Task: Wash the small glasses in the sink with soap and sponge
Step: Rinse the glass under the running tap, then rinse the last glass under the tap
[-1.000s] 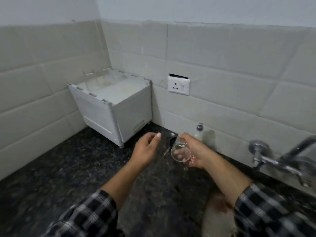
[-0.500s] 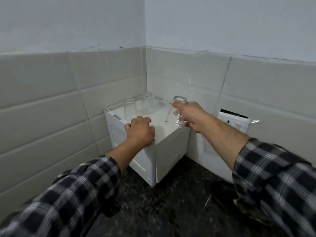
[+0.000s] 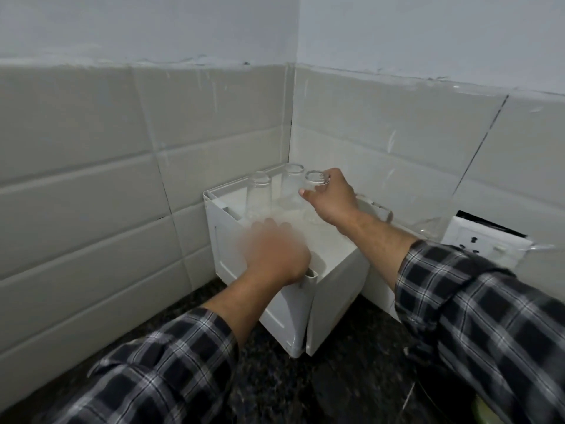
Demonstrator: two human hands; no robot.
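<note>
Now, head view: two arms reach out to a corner where two walls meet.
Right hand: the right hand is up over the back of a white box.
Right grip: it is closed round a small glass, with the fingers and thumb curled on the sides near the top.
Small glass: it is clear and upside down, with its thick bottom up. Its open end is down at the box top. I cannot tell if it touches the box.
Other glasses: two more glasses stand upside down on the box top, just to the left of the held one. They are close together near the back edge.
Left hand: the left hand is over the front corner of the box. It looks very blurry.
Left grip: I cannot tell if it is wide or closed, because of the blur.
White box: it sits on the counter, pushed into the corner.
Counter: it is dark with little specks.
Wall: the wall has big pale tiles low down and plain paint up high.
Socket: a white socket is on the wall, to the right of the box.
Sleeves: both arms have dark checked sleeves pushed up from the wrists.
</note>
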